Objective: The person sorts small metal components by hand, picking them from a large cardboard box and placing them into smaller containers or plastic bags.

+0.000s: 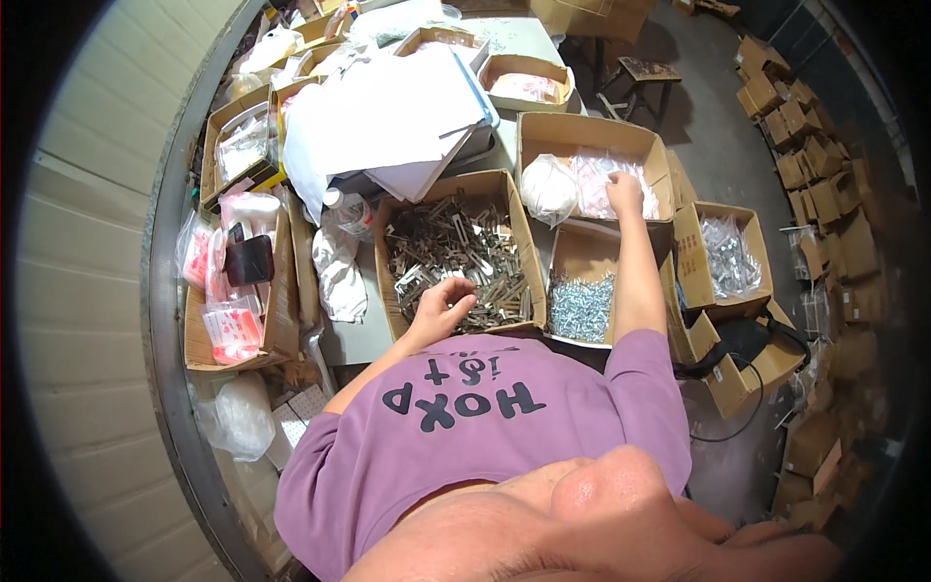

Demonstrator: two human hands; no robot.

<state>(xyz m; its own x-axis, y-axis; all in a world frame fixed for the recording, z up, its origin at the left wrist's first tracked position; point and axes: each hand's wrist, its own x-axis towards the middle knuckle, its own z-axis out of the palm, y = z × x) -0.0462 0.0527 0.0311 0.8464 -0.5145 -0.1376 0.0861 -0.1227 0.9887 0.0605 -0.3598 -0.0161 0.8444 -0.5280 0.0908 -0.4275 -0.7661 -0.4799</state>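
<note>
My left hand (443,308) is over the near edge of a cardboard box of loose metal brackets (441,247). Its fingers are half bent, the thumb stands apart, and no held thing shows between them. Farther off on the right, my right hand (624,194) reaches into a wide cardboard box (553,126). There its closed fingers are on a clear plastic bag (593,179) with pinkish contents; the fingertips are partly hidden. Beside that bag sits a rounded white plastic bag (549,189). Just in front, a smaller box holds many small silvery screws (580,308).
White paper sheets (378,126) cover stacked trays, with a plastic bottle (349,211) below them. At left, a box of packets (233,330) carries a dark phone (249,260). A box of bagged parts (729,254) and a stool (648,73) stand right.
</note>
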